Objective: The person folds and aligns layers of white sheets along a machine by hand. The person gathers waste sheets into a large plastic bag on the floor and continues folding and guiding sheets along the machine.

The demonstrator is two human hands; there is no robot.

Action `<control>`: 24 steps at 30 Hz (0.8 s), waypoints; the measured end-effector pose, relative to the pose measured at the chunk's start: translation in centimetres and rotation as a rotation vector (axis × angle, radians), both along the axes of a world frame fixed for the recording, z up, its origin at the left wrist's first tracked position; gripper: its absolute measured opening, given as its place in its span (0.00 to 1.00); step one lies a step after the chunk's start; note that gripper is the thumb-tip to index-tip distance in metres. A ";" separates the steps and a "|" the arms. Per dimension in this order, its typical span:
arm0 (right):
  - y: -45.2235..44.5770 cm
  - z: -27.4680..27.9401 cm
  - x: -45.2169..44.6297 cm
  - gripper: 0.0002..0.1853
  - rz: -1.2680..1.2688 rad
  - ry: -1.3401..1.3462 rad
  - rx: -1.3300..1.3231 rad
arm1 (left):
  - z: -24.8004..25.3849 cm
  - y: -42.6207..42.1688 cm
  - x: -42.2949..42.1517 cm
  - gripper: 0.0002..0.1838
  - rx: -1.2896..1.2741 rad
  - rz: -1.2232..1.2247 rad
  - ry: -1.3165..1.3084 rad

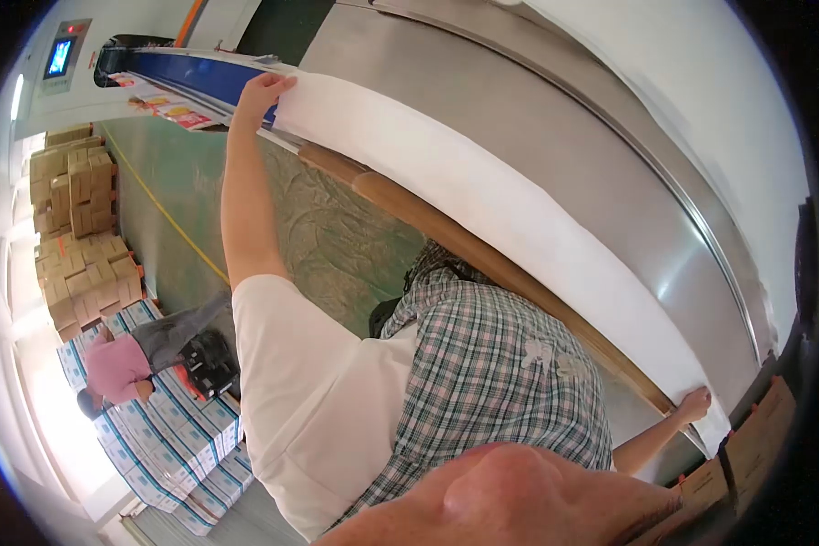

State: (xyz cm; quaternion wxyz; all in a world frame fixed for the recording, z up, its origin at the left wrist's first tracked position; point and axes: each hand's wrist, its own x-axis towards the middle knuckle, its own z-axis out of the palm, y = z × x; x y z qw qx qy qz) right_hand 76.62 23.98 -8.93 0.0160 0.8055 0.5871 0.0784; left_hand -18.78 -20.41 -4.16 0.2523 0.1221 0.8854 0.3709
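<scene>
A long white strip of sheet material (491, 182) stretches across the front of a metal machine table, curving from upper left to lower right. My left hand (266, 91) pinches its far-left end, thumb on top, beside a blue channel (191, 73). At the other end, my right hand (694, 405) is closed on the strip's near edge, its fingers partly hidden. Below the strip runs a brown wooden edge (446, 218). Whether the strip is paper or film I cannot tell.
Behind the strip lies a steel surface (591, 155). Printed packaging (177, 109) sits by the blue channel, near a lit control screen (61, 57). Stacked cartons (82, 273), wrapped pallet goods (168, 446) and a person in a pink top (118, 369) are at left. Cardboard (760, 437) stands at lower right.
</scene>
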 end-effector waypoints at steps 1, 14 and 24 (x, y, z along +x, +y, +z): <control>-0.2 0.2 -0.8 0.24 -0.003 0.000 0.001 | 0.3 0.0 0.1 0.11 0.011 -0.019 0.007; 0.7 -2.3 0.6 0.24 -0.117 -0.027 0.077 | -1.1 0.4 0.0 0.08 0.370 0.103 -0.013; 1.2 -2.9 1.0 0.23 -0.132 -0.114 0.051 | -3.9 2.0 2.1 0.14 -0.292 -0.243 0.787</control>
